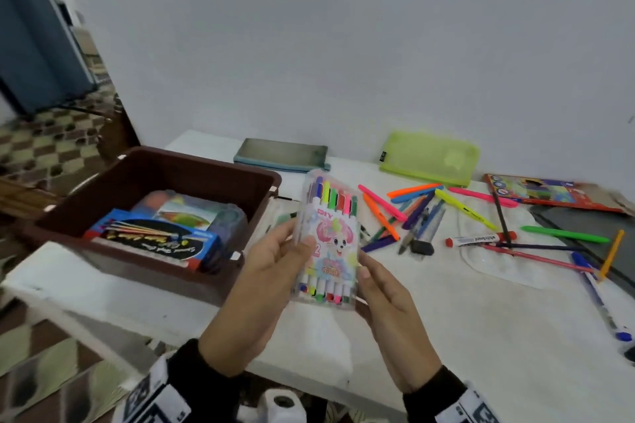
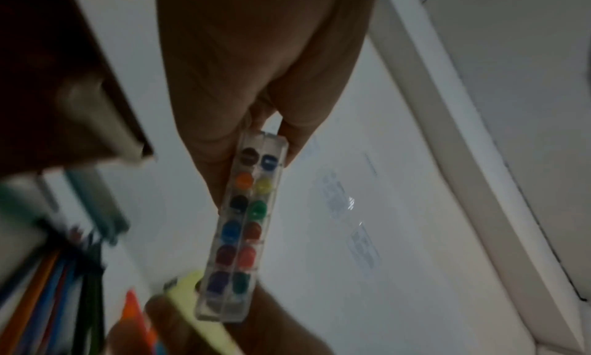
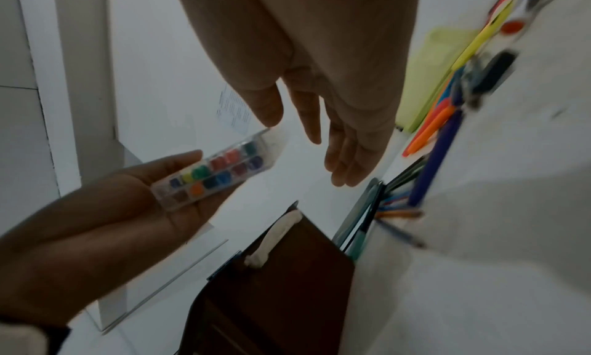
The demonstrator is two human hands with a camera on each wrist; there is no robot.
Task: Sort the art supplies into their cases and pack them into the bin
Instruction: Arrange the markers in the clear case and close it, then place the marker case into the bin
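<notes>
A clear marker case [image 1: 326,240] filled with coloured markers is held upright above the white table [image 1: 446,319], just right of the brown bin [image 1: 192,165]. My left hand [image 1: 271,261] grips its left side, thumb on the front and fingers behind. My right hand [image 1: 381,299] is at the case's lower right with straight fingers, the thumb touching the edge. The left wrist view looks at the case [image 2: 243,224] end-on, showing the round marker caps. In the right wrist view my right hand [image 3: 336,108] is spread beside the case [image 3: 214,173], which lies in my left hand [image 3: 112,221].
The bin holds a blue pencil box [image 1: 154,244] and another case [image 1: 192,206]. Loose pens and highlighters [image 1: 412,209], a whiteboard marker [image 1: 481,240] and an orange box [image 1: 543,191] lie to the right. A grey pouch [image 1: 281,154] and a green pouch [image 1: 429,158] sit by the wall.
</notes>
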